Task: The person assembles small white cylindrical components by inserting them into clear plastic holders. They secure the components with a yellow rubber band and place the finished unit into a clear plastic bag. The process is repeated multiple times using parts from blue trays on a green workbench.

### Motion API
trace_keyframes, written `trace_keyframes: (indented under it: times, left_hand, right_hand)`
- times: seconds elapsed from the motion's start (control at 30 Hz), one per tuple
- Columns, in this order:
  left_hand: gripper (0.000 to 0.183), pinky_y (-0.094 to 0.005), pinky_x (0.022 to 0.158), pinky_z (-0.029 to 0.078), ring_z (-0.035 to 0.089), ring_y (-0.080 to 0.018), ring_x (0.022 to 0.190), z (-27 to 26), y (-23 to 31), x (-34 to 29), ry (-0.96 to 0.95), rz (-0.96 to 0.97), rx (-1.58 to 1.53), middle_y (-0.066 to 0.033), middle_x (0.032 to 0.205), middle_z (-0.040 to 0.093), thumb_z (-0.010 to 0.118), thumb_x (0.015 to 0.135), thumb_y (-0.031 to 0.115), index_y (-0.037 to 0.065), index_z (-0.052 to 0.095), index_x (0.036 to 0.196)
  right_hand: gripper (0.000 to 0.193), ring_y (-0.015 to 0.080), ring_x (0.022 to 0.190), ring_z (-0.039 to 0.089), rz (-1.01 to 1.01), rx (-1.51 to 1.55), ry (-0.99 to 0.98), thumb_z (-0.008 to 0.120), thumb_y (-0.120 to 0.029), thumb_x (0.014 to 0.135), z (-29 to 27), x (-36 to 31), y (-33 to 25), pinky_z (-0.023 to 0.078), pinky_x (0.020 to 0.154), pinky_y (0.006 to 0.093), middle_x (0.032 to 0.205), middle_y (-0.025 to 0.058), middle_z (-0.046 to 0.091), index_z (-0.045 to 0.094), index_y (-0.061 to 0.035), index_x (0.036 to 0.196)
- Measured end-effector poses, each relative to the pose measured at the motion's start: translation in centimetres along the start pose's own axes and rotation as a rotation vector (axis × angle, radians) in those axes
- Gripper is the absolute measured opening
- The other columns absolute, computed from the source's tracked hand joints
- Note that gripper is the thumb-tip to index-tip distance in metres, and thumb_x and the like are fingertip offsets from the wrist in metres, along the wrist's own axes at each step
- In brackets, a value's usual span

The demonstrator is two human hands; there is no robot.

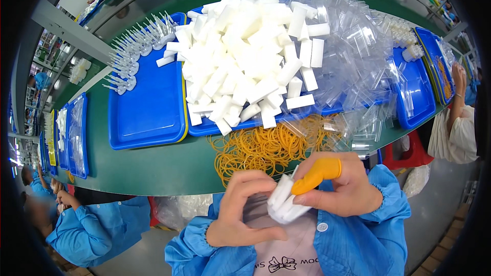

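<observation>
I see bare green tabletop (pixel 153 170) left of the rubber bands (pixel 255 152); left blue tray (pixel 148 110) mostly open, white spiked pieces (pixel 144 43) along its edge, middle tray (pixel 202 129) buried under white blocks (pixel 240 46). Right hand (pixel 341 184) pinches a white bundle (pixel 281 203) off the tabletop's near edge; left hand (pixel 240 217) curves wide beside it, contact unclear through blur.

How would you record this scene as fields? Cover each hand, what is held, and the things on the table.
Left hand: open, curved beside the white bundle; contact unclear
Right hand: grips the bundle; orange cover on one finger
Table: green
Near edge: loose yellow bands
Centre: heaped white blocks
Right of blocks: clear plastic pieces
Left: blue tray with spiky white parts
</observation>
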State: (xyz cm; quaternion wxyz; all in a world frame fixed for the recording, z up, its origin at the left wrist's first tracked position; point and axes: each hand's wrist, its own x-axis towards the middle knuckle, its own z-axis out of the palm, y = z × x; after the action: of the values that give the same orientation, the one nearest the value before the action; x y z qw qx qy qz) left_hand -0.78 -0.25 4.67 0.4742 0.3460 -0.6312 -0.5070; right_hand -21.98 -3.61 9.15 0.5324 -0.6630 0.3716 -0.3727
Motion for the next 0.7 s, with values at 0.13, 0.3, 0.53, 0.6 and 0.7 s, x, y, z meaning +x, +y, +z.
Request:
trace_keyframes:
  times: [0.13, 0.3, 0.53, 0.6, 0.7]
  left_hand:
    - [0.061, -0.0312, 0.086, 0.045, 0.053, -0.0218, 0.098, 0.3, -0.9, -0.4, -0.023, 0.002, -0.006, -0.0137, 0.112, 0.045, 0.083, 0.066, 0.014, 0.001, 0.049, 0.116]
    - [0.059, -0.0329, 0.092, 0.043, 0.051, -0.0202, 0.105, -0.6, -1.4, 0.2, 0.112, -0.052, -0.252, -0.0123, 0.114, 0.040, 0.079, 0.069, 0.006, -0.001, 0.042, 0.116]
    - [0.057, -0.0332, 0.094, 0.042, 0.051, -0.0204, 0.106, -0.8, -1.5, 0.4, 0.135, -0.108, -0.351, -0.0123, 0.115, 0.041, 0.076, 0.071, 0.004, 0.000, 0.041, 0.116]
    - [0.057, -0.0332, 0.094, 0.042, 0.051, -0.0204, 0.107, -0.8, -1.5, 0.4, 0.126, -0.109, -0.356, -0.0123, 0.115, 0.041, 0.076, 0.071, 0.003, 0.001, 0.041, 0.116]
    - [0.056, -0.0337, 0.094, 0.042, 0.051, -0.0206, 0.108, -0.9, -1.6, 0.5, 0.115, -0.104, -0.356, -0.0127, 0.116, 0.041, 0.076, 0.072, 0.003, 0.001, 0.042, 0.117]
  right_hand:
    - [0.016, 0.0241, 0.075, 0.062, -0.134, -0.205, 0.013, 0.073, -0.008, 0.071, -0.4, 0.4, -0.3, 0.048, 0.063, 0.0299, 0.090, 0.0089, 0.063, 0.066, -0.0044, 0.086]
    - [0.029, 0.0241, 0.081, 0.054, -0.187, -0.912, 0.242, 0.075, -0.017, 0.066, -3.2, 1.1, 0.8, 0.040, 0.073, 0.0374, 0.088, 0.0061, 0.057, 0.065, -0.0063, 0.091]
    - [0.030, 0.0235, 0.080, 0.050, -0.017, -1.264, 0.172, 0.074, -0.023, 0.066, -2.1, 0.9, 3.1, 0.035, 0.077, 0.0376, 0.079, 0.0047, 0.052, 0.065, -0.0075, 0.090]
    - [0.030, 0.0235, 0.080, 0.050, -0.014, -1.275, 0.147, 0.074, -0.024, 0.065, -2.0, 1.0, 3.5, 0.035, 0.077, 0.0379, 0.079, 0.0049, 0.052, 0.064, -0.0072, 0.088]
    - [0.028, 0.0251, 0.081, 0.052, 0.003, -1.176, 0.157, 0.075, -0.020, 0.064, -2.3, 0.7, 3.8, 0.035, 0.076, 0.0382, 0.083, 0.0061, 0.055, 0.063, -0.0060, 0.084]
